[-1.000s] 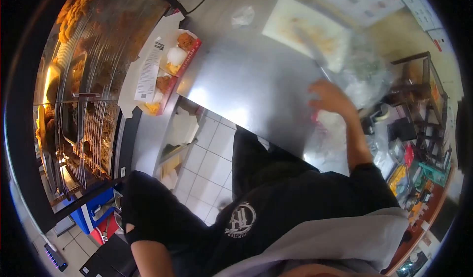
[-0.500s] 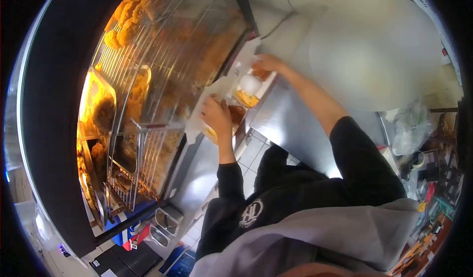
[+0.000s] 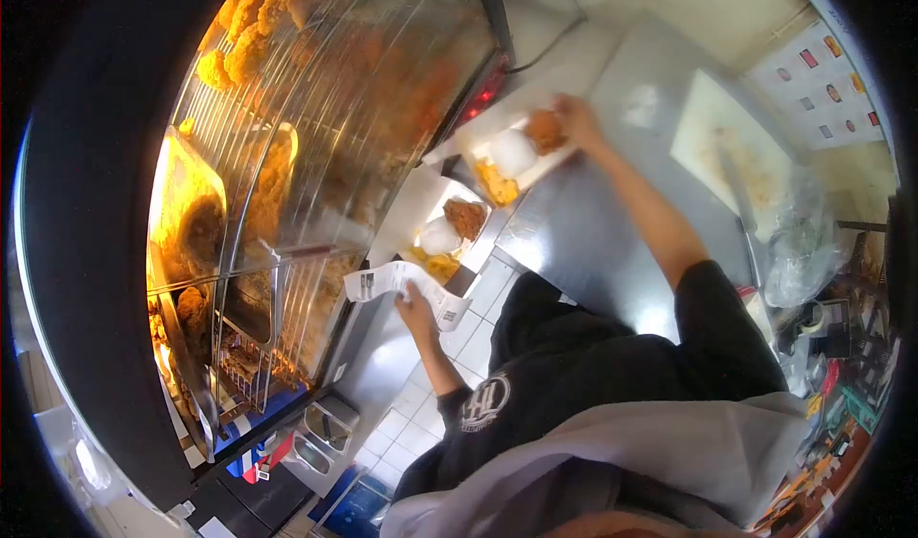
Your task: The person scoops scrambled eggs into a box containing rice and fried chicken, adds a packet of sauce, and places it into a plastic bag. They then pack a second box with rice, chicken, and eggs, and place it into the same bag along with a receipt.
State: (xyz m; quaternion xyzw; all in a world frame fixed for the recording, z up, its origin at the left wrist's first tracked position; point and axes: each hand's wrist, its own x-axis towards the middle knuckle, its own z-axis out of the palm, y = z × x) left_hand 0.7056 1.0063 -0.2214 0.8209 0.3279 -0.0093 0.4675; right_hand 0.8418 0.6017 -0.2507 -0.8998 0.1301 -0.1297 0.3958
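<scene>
My left hand (image 3: 415,310) holds a long printed paper receipt (image 3: 404,280), its fingers closed on the strip. Just above that hand stands an open white food box (image 3: 391,224) with fried chicken (image 3: 465,218), a white mound that looks like rice (image 3: 440,237) and a yellow food (image 3: 435,264). At the far end of a second open food box (image 3: 553,163), my right hand (image 3: 577,122) grips the edge beside its piece of fried chicken (image 3: 544,131). A white mound (image 3: 513,153) and yellow food (image 3: 496,184) lie in this box too. The right fingers are partly blurred.
A lit glass warming cabinet (image 3: 382,79) with fried chicken on wire racks fills the left. On the steel counter (image 3: 593,241) at right lie a cutting board (image 3: 712,136), a knife (image 3: 738,189) and plastic bags (image 3: 803,261). Tiled floor (image 3: 469,347) shows below.
My left hand has left the nearer box and now holds a receipt. The farther box and my right hand have shifted up and right in view. The view has moved slightly.
</scene>
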